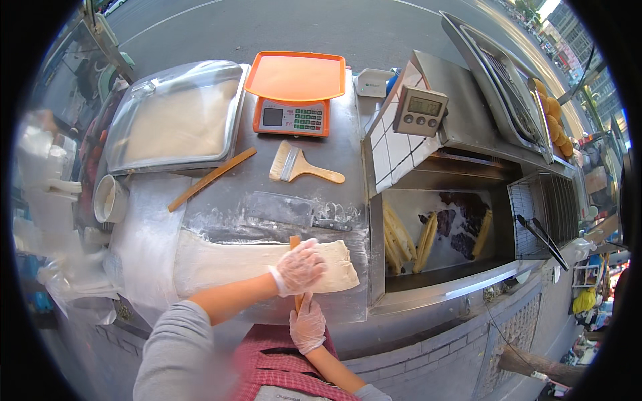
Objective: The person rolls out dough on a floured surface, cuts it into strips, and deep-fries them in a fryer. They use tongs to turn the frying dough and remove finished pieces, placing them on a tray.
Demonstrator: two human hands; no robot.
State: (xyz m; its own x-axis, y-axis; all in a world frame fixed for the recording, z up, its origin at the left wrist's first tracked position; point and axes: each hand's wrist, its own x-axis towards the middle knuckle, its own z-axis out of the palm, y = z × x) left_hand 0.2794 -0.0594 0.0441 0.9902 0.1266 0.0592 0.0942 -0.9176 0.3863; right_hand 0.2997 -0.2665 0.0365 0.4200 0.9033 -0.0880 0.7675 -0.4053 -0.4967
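Observation:
A long flat strip of pale dough (225, 263) lies across the floured metal worktop in front of me, its left end beside clear plastic sheeting. My left hand (301, 265), in a clear plastic glove, rests over the dough and the middle of a narrow wooden stick (295, 242). The palm hides whether its fingers close around the stick. My right hand (307, 328), gloved too, grips the stick's near end at the front edge of the worktop. Beyond the dough lies a flour-dusted cleaver (281, 208) with a dark handle.
Farther back are a wide brush (306, 168), another wooden stick (213, 179), an orange scale (292, 115) and a plastic-covered dough tray (180, 120). At right, a fryer (376, 240) holds several dough sticks (426, 243) in oil. Tongs (541, 240) lie across a wire basket (546, 210); a timer (420, 110) stands above.

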